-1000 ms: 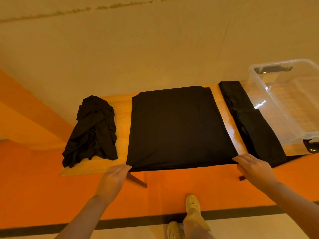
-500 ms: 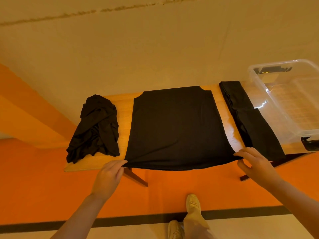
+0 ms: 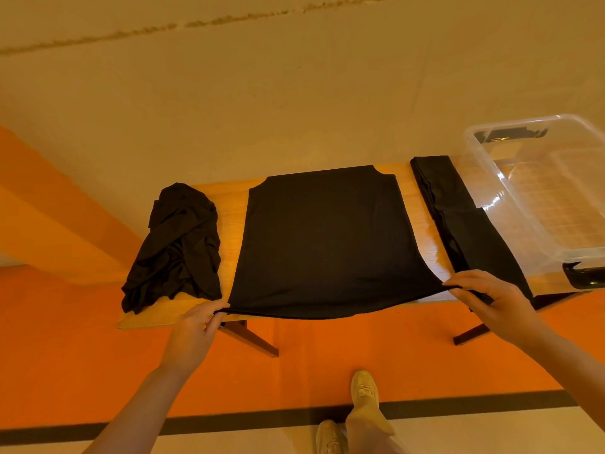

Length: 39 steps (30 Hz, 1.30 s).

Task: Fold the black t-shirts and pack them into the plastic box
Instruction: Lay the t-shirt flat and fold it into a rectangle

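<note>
Both near corners of the spread t-shirt [image 3: 327, 240] have lifted off the table [image 3: 229, 204] since a second ago, the left hand [image 3: 196, 329] and right hand [image 3: 494, 299] each pinching one. Beyond the grip the shirt lies flat; left of it sits a crumpled shirt [image 3: 176, 244], right a folded stack [image 3: 465, 221], then the plastic box [image 3: 537, 178]. Likely next: carry the hem forward, evenly, towards the collar.

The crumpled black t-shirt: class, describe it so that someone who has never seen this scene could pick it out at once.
Find the long wooden table against the pale wall. Three lots of black cloth lie along it; go to the end farthest from the clear plastic box. The crumpled black t-shirt is the bunched, wrinkled heap there, while the middle shirt lies spread flat and the folded shirts form a neat narrow strip.
</note>
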Available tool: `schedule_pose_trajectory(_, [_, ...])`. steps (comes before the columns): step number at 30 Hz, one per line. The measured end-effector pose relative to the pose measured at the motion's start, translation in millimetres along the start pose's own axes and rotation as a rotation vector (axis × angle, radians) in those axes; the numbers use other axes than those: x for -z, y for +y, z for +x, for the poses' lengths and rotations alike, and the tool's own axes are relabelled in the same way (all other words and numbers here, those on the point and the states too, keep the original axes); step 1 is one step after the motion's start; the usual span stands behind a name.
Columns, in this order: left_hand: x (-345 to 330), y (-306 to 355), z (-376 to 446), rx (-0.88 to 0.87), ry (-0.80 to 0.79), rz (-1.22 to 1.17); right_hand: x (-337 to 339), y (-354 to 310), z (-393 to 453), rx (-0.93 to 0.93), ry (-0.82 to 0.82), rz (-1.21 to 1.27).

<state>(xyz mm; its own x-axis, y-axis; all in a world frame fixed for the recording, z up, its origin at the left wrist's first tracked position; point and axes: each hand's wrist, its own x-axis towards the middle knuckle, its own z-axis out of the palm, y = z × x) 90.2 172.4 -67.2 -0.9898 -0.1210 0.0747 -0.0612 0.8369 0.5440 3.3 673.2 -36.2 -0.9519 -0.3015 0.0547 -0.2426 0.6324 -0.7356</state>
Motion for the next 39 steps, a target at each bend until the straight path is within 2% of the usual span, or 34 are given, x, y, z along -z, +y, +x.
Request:
schedule_pose_trajectory(2, [6.6,5.2,1.3,0.007,-0.008,-0.034,5.6,-4.2,-3.2,-0.022,-0.034,0.062])
schedule_pose_trajectory(7, [23.3,11.1,-10.0,-0.052,-0.212,-0.042,12.1,-5.9,-17.4,-0.069,-0.116,0.154])
schedule_pose_trajectory(9, [28.0,12.2,-13.6,-0.038,-0.230,-0.053,13.5,-5.4,-19.7,-0.094,-0.124,0.135])
schedule_pose_trajectory(13, [33.2,25.5,-3.4,0.009,-0.176,-0.122,19.9,-10.6,-9.0,-0.147,-0.120,0.156])
schedule_pose_trajectory(18, [35.0,36.7,42.1,0.131,-0.068,-0.295,23.4,-6.6,35.5,-0.241,-0.038,0.245])
schedule_pose_trajectory(23, [36.6,51.2,108.7,0.263,0.010,-0.425,33.2,-0.1,100.4,-0.307,0.032,0.274])
schedule_pose_trajectory(29, [29.0,57.7,206.8,0.403,0.110,-0.454,45.8,7.6,203.1,-0.360,0.107,0.312])
schedule_pose_trajectory(34, [6.0,43.2,293.0,0.482,0.179,-0.392,37.2,33.8,296.5,-0.377,0.089,0.158])
schedule_pose_trajectory(39, [-39.6,19.0,358.1,0.547,0.175,-0.276,9.8,61.7,369.7,-0.352,0.055,-0.092])
